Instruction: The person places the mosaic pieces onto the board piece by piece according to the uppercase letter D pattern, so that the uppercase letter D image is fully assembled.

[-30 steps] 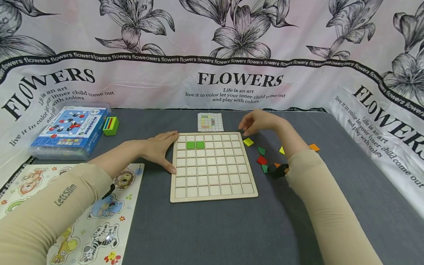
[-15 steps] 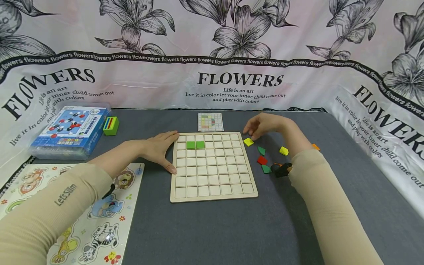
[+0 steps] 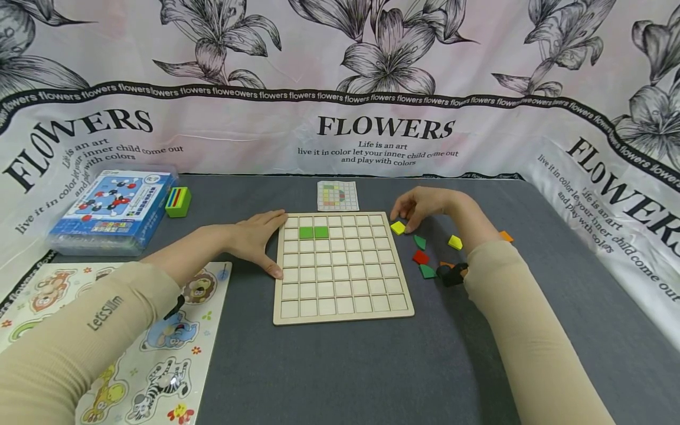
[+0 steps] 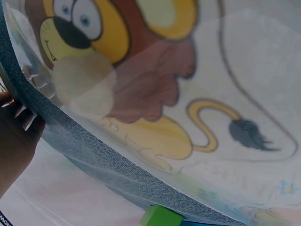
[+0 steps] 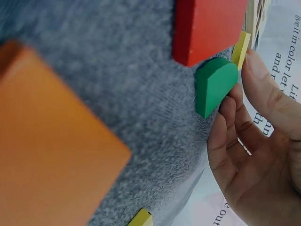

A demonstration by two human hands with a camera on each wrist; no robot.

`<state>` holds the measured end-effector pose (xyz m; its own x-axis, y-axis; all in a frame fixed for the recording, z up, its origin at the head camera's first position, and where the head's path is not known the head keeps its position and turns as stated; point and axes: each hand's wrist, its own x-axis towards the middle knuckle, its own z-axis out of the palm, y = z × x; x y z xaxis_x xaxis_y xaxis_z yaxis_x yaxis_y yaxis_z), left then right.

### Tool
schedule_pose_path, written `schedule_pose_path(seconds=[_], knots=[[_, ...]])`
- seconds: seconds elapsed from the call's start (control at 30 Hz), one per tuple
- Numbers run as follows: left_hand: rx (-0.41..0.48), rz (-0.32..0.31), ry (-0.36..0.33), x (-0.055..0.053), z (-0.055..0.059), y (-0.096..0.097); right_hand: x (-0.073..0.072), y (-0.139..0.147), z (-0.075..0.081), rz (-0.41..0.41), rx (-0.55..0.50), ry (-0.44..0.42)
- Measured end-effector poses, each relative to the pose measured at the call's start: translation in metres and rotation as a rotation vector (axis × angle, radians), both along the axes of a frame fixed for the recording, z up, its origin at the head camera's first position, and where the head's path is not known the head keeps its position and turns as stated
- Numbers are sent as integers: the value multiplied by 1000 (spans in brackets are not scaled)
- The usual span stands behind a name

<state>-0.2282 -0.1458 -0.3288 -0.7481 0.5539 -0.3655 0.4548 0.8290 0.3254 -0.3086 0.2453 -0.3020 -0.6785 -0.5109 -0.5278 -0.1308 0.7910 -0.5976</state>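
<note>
A pale wooden board [image 3: 340, 274] ruled into square cells lies flat on the grey worktop [image 3: 319, 372] at the middle of the frame. Two bright green squares [image 3: 313, 232] sit side by side in its second row from the top, in the second and third cells from the left. A small yellow piece [image 3: 398, 228] with angled corners lies just right of the board's upper right corner. Below and right of it are a green piece [image 3: 419, 242] with one curved side, a red piece [image 3: 421, 257], another green piece [image 3: 427, 271] and a second yellow piece [image 3: 454, 242]. A printed grid card [image 3: 337, 196] lies just above the board.

The right hand [image 3: 425, 203] is narrow, its fingers bent and its thumb lowered beside the first yellow piece. In the right wrist view the thumb tip appears to touch that piece — whether it is pinched, I cannot tell. The left hand [image 3: 254, 239] is spread wide, the thumb at the board's left edge and the fingertips by its upper left corner.

A second ago the right hand was higher and further left, beyond the board's upper right corner; it has since come down to the yellow piece. The second yellow piece, then partly covered by the forearm, now shows whole — the board, green squares and left hand have stayed put.
</note>
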Motion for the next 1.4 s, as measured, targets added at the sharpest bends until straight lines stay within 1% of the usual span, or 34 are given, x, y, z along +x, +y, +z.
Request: schedule_pose_path(seconds=[0.27, 0.57, 0.77, 0.87, 1.03, 1.13, 1.4], knots=[[0, -2, 0, -1, -2, -1, 0, -3, -4, 18, 5, 33], [0, 0, 0, -1, -1, 0, -1, -4, -6, 37, 34, 93], [0, -6, 2, -1, -1, 0, -1, -4, -5, 42, 67, 200], [2, -8, 3, -1, -2, 0, -1, -4, -3, 33, 77, 227], [-1, -2, 4, -2, -3, 0, 1, -7, 2, 6, 59, 233], [-4, -1, 4, -2, -3, 0, 2, -11, 5, -10, 44, 257], [1, 0, 5, -1, -4, -1, 3, -29, 10, -1, -41, 295]])
